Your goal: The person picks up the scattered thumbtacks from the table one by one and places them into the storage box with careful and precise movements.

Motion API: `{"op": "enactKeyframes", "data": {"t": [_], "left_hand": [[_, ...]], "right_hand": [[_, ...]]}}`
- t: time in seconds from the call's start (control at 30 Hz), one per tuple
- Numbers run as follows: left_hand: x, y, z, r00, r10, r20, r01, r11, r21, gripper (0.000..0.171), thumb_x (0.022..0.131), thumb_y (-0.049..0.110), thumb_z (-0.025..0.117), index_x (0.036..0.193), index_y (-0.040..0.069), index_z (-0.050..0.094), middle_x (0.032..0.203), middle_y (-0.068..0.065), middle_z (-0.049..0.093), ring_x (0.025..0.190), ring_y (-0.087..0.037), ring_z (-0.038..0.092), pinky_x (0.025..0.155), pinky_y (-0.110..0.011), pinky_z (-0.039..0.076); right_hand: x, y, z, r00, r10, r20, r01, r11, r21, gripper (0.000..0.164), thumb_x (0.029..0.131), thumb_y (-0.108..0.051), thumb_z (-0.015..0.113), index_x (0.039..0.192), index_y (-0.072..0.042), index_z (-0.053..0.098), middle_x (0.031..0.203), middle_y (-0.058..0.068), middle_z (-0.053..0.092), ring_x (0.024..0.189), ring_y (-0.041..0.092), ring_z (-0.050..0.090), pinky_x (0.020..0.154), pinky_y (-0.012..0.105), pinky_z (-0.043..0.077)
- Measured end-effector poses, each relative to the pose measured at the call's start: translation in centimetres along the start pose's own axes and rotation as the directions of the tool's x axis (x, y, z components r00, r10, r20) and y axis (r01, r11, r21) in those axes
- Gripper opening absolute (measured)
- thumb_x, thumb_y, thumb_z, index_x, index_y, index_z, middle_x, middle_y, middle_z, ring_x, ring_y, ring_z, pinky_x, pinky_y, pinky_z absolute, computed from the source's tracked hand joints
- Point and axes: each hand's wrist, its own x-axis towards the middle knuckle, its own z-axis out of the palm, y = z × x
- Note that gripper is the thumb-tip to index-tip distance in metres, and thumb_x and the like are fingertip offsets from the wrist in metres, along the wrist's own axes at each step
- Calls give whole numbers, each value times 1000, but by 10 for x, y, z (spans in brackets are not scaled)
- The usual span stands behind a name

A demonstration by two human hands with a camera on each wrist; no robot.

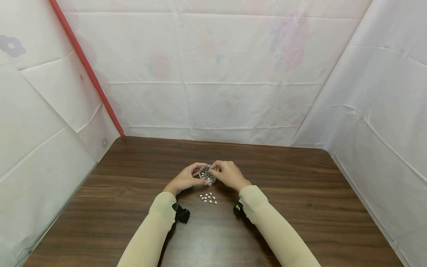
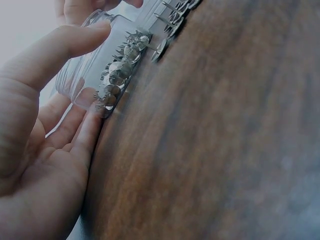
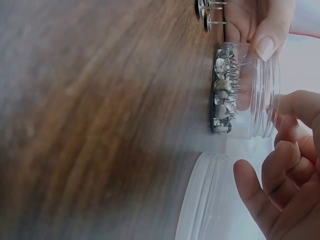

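A clear round plastic jar [image 1: 201, 177] stands on the table, a layer of silver thumbtacks [image 3: 223, 107] across its bottom. My left hand [image 1: 186, 178] grips the jar from the left, thumb [image 2: 82, 41] against its near side and fingers round the far side. Over the jar's open mouth is my right hand [image 1: 230, 175], with bent fingers; its index finger [image 3: 295, 102] reaches to the threaded rim. I cannot tell whether those fingertips pinch a tack. Several loose thumbtacks [image 1: 206, 195] lie on the table in front of the jar.
Beneath the right hand, a clear ribbed round plastic piece [image 3: 200, 200] rests on the brown wooden table [image 1: 300, 207], hidden in the head view. White patterned cloth [image 1: 207, 104] hangs behind and at both sides of the table. A black wrist camera [image 1: 181, 214] sits on the left sleeve.
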Motion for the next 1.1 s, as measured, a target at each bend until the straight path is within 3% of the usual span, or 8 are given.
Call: {"op": "enactKeyframes", "data": {"t": [0.3,0.63,1.1], "left_hand": [[-1,0,0,1000,2,-8,-2,1000,9,73,75,21,79,138,13,43,143,-10,38,130,-27,34,108,-49,33],[1,0,0,1000,25,4,-25,1000,-3,72,75,18,79,137,10,43,138,-15,44,128,-29,35,107,-50,34],[1,2,1,1000,29,-2,-29,999,16,72,75,18,79,137,9,43,137,-17,46,128,-30,36,107,-49,33]], "right_hand": [[-13,-5,-5,999,-48,1,48,998,28,6,91,-26,59,92,-23,64,64,-8,55,47,7,44,43,22,39],[-32,-4,-9,997,-82,5,82,996,-24,4,89,-29,62,88,-26,64,62,-13,54,49,2,44,44,19,40],[-60,-7,-10,982,-151,114,148,988,38,5,86,-21,67,87,-16,65,62,-12,57,54,-1,49,48,18,44]]}}
